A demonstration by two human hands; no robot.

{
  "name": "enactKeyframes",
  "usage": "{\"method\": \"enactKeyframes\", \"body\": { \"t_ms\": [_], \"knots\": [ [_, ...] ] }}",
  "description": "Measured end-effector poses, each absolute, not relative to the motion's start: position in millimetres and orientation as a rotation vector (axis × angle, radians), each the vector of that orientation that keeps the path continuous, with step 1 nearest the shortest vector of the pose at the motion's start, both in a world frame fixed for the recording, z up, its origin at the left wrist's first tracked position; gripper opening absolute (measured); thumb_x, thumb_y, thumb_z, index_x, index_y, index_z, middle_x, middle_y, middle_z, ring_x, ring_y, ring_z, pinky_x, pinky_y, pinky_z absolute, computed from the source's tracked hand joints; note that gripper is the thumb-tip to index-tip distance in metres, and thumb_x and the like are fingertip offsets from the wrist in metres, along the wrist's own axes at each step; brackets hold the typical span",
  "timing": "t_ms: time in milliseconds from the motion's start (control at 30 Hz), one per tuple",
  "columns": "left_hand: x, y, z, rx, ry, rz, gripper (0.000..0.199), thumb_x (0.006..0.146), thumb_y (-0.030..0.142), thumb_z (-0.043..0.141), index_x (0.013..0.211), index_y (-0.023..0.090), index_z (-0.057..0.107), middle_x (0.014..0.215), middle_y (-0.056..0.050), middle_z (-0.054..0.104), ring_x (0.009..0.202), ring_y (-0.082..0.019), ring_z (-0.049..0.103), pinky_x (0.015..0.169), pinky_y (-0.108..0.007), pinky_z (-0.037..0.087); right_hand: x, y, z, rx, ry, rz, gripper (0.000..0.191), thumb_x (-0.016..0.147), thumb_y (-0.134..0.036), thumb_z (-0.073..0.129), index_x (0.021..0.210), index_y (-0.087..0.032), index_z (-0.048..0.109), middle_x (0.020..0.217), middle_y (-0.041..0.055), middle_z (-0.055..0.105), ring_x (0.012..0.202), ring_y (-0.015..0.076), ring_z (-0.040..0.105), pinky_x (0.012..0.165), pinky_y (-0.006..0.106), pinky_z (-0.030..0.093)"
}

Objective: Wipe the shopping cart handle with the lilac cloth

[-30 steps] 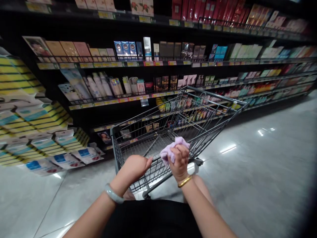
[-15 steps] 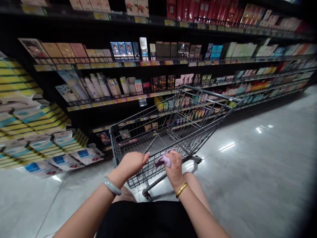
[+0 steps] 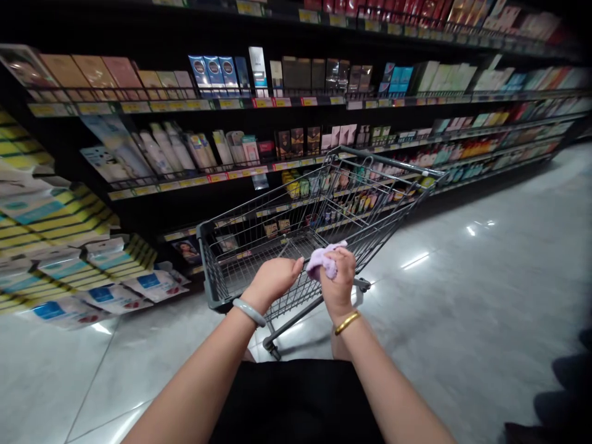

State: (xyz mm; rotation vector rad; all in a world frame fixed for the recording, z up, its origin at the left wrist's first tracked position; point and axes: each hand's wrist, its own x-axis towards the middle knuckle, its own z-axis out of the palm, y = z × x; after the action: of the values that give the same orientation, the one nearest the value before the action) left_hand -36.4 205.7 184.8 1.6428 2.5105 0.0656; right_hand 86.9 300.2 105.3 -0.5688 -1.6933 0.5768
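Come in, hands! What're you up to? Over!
Right hand gripping lilac cloth. Left hand at near side of shopping cart. Stocked shelves beyond it.

We see blue boxes (image 3: 213,74) and pale bottles (image 3: 157,150) on dark shelves (image 3: 280,13). Yellow striped packs (image 3: 87,213) are stacked at our left. The grey floor (image 3: 462,320) reflects light.

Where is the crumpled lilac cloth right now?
In the head view, the cloth is just right of centre, bunched in the right hand, at the near side of the grey wire shopping cart; the left hand is to its left.
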Motion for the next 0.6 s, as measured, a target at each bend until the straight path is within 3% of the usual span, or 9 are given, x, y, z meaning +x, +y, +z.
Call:
{"method": "enactKeyframes", "body": {
  "t_ms": [267, 467, 600],
  "knots": [
    [-45, 200, 189, 1.708, 2.498, 0.052, 0.077, 0.095, 0.056, 0.005, 0.077, 0.017, 0.069, 0.076, -0.011, 0.07, 0.075, -0.022, 0.064, 0.064, -0.029, 0.041, 81, 287, 67, -0.517, -2.0, 0.623, 0.031, 0.072, -0.007, 0.054, 0.098, -0.022, 0.063, 0.103, 0.0068, 0.052, 0.098, 0.0229, 0.048, 0.089, 0.04, 0.044],
    [-51, 195, 192, 1.678, 2.461, 0.078, 0.077, 0.095, 0.057, 0.006, 0.074, 0.018, 0.069, 0.075, -0.009, 0.07, 0.072, -0.019, 0.063, 0.063, -0.028, 0.039, 78, 297, 98, -0.566, -1.862, 0.533, 0.023, 0.078, -0.013, 0.058, 0.098, -0.023, 0.065, 0.113, 0.0076, 0.05, 0.107, 0.0239, 0.046, 0.096, 0.04, 0.04],
    [-50, 187, 196, 1.671, 2.456, 0.074, 0.076, 0.094, 0.057, 0.008, 0.075, 0.018, 0.069, 0.075, -0.009, 0.07, 0.072, -0.019, 0.063, 0.063, -0.027, 0.038, 81, 296, 91, -0.503, -2.055, 0.43, 0.024, 0.077, -0.012, 0.06, 0.096, -0.024, 0.067, 0.107, 0.0064, 0.053, 0.102, 0.0243, 0.045, 0.093, 0.041, 0.039]
  ]
}}
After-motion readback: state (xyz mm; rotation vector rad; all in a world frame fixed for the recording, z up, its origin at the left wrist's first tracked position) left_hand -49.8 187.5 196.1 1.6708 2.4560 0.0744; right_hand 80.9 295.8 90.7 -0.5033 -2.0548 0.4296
